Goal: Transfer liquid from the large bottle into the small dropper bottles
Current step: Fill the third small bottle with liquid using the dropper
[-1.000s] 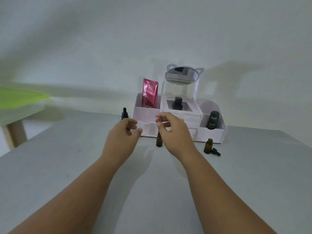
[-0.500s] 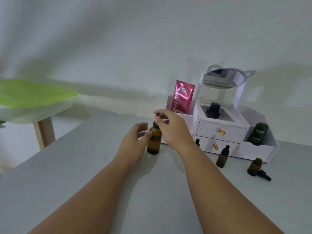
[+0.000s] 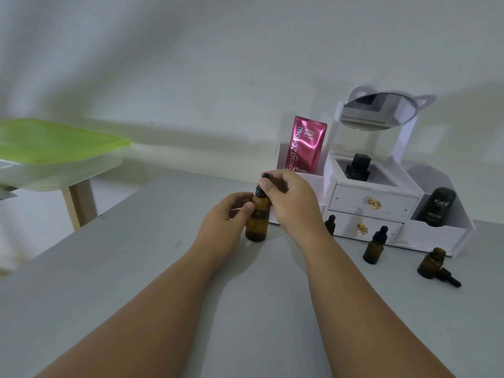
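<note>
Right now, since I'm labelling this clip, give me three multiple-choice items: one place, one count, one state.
1. Where is the pink sachet? A. In the organizer, left compartment. B. Inside a drawer. C. On the floor.
2. How many small dropper bottles stand on the table? A. One. B. Three. C. Five.
3. What is the right hand doing? A. Lying flat. B. Pinching the cap of the large bottle. C. Holding a cloth.
Answers: 1 A, it stands upright behind that compartment's wall. 2 B, three amber ones stand before the organizer. 3 B, it closes on the cap while the left hand grips the bottle's body.
</note>
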